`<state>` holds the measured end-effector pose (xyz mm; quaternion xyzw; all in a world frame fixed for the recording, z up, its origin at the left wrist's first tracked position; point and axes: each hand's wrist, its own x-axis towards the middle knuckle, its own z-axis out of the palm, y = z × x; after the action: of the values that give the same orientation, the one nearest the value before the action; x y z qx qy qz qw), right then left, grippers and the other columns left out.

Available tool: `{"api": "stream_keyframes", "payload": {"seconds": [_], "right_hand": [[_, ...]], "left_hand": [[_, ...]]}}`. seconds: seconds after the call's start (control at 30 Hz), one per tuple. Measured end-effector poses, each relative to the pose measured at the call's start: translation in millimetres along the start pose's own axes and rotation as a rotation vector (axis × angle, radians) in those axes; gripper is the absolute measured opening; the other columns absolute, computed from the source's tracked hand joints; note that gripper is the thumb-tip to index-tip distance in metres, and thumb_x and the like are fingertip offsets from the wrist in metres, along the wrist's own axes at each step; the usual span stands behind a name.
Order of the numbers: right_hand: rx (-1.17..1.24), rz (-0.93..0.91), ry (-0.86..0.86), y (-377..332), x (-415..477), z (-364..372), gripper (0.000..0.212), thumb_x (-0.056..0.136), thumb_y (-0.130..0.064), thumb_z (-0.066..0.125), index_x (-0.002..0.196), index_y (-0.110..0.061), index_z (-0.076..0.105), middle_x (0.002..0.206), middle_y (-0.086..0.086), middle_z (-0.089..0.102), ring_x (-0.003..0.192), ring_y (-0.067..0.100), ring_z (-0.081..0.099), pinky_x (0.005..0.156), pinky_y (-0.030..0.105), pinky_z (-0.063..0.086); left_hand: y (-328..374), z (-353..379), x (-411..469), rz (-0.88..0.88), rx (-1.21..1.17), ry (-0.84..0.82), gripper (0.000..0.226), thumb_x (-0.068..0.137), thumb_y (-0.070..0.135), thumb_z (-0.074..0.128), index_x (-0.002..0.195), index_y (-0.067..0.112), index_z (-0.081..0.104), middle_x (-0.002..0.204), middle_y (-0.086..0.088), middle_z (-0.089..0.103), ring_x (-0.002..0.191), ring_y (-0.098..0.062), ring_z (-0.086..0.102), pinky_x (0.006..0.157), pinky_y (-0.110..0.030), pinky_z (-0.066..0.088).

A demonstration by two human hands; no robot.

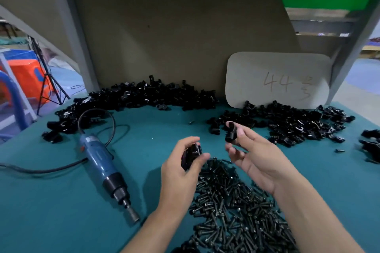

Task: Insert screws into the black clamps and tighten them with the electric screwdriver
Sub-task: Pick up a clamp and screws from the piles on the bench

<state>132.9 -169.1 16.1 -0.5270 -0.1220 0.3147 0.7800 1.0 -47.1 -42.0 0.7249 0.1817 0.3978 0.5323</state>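
- The left hand point(181, 168) is holding a black clamp point(190, 156) in a curled grip.
- The right hand point(257, 156) is pinching another clamp point(231, 131) above the screws point(236, 207).

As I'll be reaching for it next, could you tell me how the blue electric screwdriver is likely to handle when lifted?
The electric screwdriver looks rigid and probably nose-heavy, given its thick black chuck end. Its round body may roll on the teal mat if nudged. The looped cable trailing from its rear will likely drag.
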Motion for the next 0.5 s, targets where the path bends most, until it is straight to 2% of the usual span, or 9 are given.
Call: {"api": "stream_keyframes", "payload": {"seconds": [0.07, 0.13, 0.23, 0.33, 0.4, 0.5], "right_hand": [[0.093, 0.041, -0.053, -1, -17, 8, 0.025, 0.104, -0.016, 0.055, 0.120, -0.007, 0.071, 0.097, 0.010, 0.063, 0.072, 0.017, 0.071, 0.061, 0.022, 0.057], [0.137, 0.087, -0.065, -3, -26, 16, 0.019, 0.102, -0.016, 0.059, 0.108, 0.000, 0.068, 0.088, 0.011, 0.061, 0.071, 0.020, 0.071, 0.060, 0.024, 0.058], [0.156, 0.127, -0.059, -7, -32, 25, 0.013, 0.099, -0.014, 0.060, 0.096, -0.001, 0.060, 0.079, 0.012, 0.057, 0.062, 0.020, 0.066, 0.056, 0.025, 0.058], [0.110, 0.096, -0.085, -8, -30, 27, 0.014, 0.099, -0.013, 0.060, 0.102, -0.002, 0.069, 0.076, 0.009, 0.061, 0.062, 0.017, 0.065, 0.056, 0.023, 0.057], [0.063, 0.053, -0.139, -9, -29, 27, 0.023, 0.100, -0.012, 0.058, 0.113, -0.013, 0.077, 0.077, 0.006, 0.066, 0.065, 0.014, 0.066, 0.061, 0.022, 0.058], [0.033, 0.025, -0.247, -11, -29, 26, 0.024, 0.092, -0.018, 0.067, 0.112, -0.017, 0.079, 0.081, 0.002, 0.069, 0.069, 0.009, 0.066, 0.066, 0.020, 0.058]], "left_hand": [[4, 0, -1, 0.031, -0.019, -0.026, 0.030, 0.089, 0.043, 0.078, 0.115, 0.050, 0.067, 0.106, 0.020, 0.071, 0.101, -0.007, 0.068, 0.084, -0.020, 0.052], [9, -1, 0, 0.077, -0.032, -0.036, 0.036, 0.088, 0.042, 0.079, 0.121, 0.050, 0.067, 0.116, 0.021, 0.071, 0.113, -0.006, 0.066, 0.092, -0.019, 0.050], [17, -3, 5, 0.151, -0.069, -0.019, 0.040, 0.087, 0.044, 0.078, 0.125, 0.047, 0.067, 0.125, 0.021, 0.069, 0.123, -0.008, 0.064, 0.101, -0.025, 0.051], [25, -4, 8, 0.206, -0.089, -0.022, 0.041, 0.090, 0.042, 0.076, 0.130, 0.036, 0.068, 0.129, 0.019, 0.068, 0.127, -0.010, 0.062, 0.106, -0.029, 0.050], [31, -4, 9, 0.224, -0.116, -0.031, 0.041, 0.091, 0.039, 0.076, 0.130, 0.033, 0.068, 0.129, 0.017, 0.068, 0.128, -0.014, 0.062, 0.108, -0.034, 0.050], [38, -6, 13, 0.211, -0.189, -0.054, 0.038, 0.089, 0.031, 0.079, 0.127, 0.031, 0.071, 0.124, 0.007, 0.072, 0.123, -0.021, 0.066, 0.106, -0.040, 0.053]]}}
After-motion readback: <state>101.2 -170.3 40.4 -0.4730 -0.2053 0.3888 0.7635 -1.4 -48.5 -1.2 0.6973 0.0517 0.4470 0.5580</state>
